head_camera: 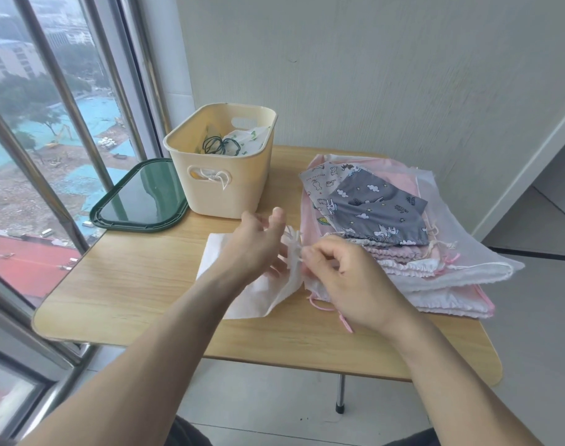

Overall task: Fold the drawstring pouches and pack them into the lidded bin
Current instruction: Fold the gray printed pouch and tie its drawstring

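Tabletop point(139, 304) of pale wood grain sits against a grey-white wall point(371, 75), beside a tall window point(49, 123) over a city view. I see my left hand point(258, 243) with fingers loosely spread, resting on a white pouch point(242, 294) lying flat mid-table. My right hand point(345, 278) pinches its white drawstring point(294, 249), a narrow grip. Behind stands the cream bin point(220, 162) with pouches inside, its green lid point(142, 196) flat just left. Unfolded pouches point(403, 239) are stacked at right.
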`<state>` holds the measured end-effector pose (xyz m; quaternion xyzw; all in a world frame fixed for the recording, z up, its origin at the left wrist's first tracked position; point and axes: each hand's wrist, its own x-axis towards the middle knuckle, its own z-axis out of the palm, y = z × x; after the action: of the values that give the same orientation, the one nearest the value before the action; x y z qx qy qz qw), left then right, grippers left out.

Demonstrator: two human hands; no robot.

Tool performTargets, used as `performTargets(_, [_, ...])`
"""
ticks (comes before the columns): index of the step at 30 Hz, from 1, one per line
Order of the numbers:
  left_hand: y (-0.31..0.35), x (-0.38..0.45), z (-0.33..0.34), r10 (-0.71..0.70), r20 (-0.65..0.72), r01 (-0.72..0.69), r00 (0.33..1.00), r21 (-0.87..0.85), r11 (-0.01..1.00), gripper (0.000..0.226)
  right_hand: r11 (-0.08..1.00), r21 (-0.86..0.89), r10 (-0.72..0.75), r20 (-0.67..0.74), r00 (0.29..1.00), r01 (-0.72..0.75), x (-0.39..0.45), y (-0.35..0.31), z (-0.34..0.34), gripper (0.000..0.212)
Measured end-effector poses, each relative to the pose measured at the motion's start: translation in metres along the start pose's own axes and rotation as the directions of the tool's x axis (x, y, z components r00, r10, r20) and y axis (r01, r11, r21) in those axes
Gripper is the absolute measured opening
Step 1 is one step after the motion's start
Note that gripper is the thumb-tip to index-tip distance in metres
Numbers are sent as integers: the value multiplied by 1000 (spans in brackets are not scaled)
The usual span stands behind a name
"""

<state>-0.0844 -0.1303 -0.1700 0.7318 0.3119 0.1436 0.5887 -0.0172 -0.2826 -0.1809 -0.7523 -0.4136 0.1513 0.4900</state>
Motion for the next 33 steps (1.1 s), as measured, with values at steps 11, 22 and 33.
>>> performTargets(11, [-11,-5,-19,150,263,-148,953,-27,989,57,695,719,159,-181,970,20,13,-18,20,23])
performTargets(22, [13,-20,-38,328,291,-48,899,-678,734,29,997,77,26,21,999,-28,17,7,29,103])
performTargets(33, [-9,0,-25,95,78,-49,992,-456,889,69,804,589,112,-22,993,-78,21,-12,10,57])
